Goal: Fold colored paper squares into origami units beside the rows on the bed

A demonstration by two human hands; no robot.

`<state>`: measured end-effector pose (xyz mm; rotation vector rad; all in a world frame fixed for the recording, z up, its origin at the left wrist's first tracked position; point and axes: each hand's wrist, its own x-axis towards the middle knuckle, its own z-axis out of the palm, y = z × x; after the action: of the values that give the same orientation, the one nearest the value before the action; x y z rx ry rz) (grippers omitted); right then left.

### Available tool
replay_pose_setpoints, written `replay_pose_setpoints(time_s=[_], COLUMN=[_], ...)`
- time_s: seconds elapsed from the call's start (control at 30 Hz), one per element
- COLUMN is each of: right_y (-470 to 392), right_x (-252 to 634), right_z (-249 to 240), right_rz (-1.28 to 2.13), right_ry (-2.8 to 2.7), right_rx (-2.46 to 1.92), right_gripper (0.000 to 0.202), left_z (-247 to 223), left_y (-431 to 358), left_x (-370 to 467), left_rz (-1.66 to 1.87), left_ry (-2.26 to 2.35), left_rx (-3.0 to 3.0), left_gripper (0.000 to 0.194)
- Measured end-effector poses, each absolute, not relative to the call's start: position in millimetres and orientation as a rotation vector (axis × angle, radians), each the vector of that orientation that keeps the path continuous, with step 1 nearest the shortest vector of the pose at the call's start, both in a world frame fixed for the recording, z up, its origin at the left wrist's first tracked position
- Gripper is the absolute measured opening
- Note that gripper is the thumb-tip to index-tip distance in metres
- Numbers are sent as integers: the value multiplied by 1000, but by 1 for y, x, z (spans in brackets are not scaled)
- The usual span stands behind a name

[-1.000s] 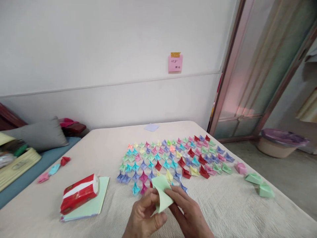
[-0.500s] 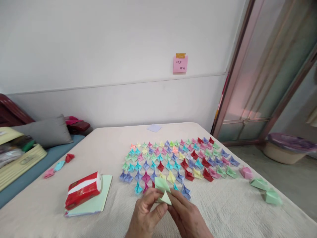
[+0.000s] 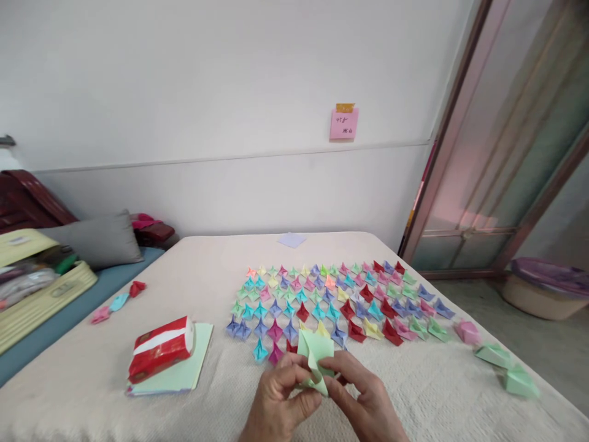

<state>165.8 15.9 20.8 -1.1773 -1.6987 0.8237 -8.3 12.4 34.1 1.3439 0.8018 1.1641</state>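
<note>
Between my two hands is a light green sheet of origami paper (image 3: 321, 348), partly folded, with a flap curling toward me. My left hand (image 3: 280, 396) pinches its left and lower side between thumb and fingers. On the right, my right hand (image 3: 361, 390) grips the paper's right edge and lower corner. Both hands are above the pale textured cover, just in front of rows of small folded paper boats (image 3: 302, 312) in many colours. The paper and fingers hide part of the front row.
A red tissue pack (image 3: 161, 350) lies on a stack of green paper (image 3: 202, 350) at left. Small folded pieces (image 3: 118, 302) lie farther left. Larger folded pieces (image 3: 519, 382) sit near the right edge. A lilac sheet (image 3: 292, 240) lies by the wall.
The green paper has opened wider and turned, showing a broader face. My right hand's fingers have shifted from lying along it to pinching its right side. The view has shifted slightly left.
</note>
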Motion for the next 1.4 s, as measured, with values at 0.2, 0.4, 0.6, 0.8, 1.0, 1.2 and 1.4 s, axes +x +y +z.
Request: replay_pose_setpoints(time_s=[0.2,0.4,0.6,0.8,1.0,1.2,1.4], right_y=[12,10,11,12,16,16,14], right_x=[164,164,164,159,160,159,158], right_z=[18,22,25,22,14,12,16], right_rz=[610,717,880,937,1067,1069,1071], right_ry=[-1753,-1727,-1667,-1621,-1509,-1484,-1453], right_rx=[-1112,-1182,-1093,-1111,-1159,-1179,-1180], right_gripper=[16,16,20,23,30,29,25], left_z=[36,32,25,20,20,24,28], left_y=[12,12,13,12,13,9,11], left_x=[-8,-8,-9,-11,-17,-15,-15], left_rz=[1121,1120,1205,1205,1403,1439,1537], left_ry=[887,841,939,1040,1143,1035,1111], left_rx=[1416,1429,1370,1565,2022,2192,2494], left_gripper=[21,22,20,22,12,6,23])
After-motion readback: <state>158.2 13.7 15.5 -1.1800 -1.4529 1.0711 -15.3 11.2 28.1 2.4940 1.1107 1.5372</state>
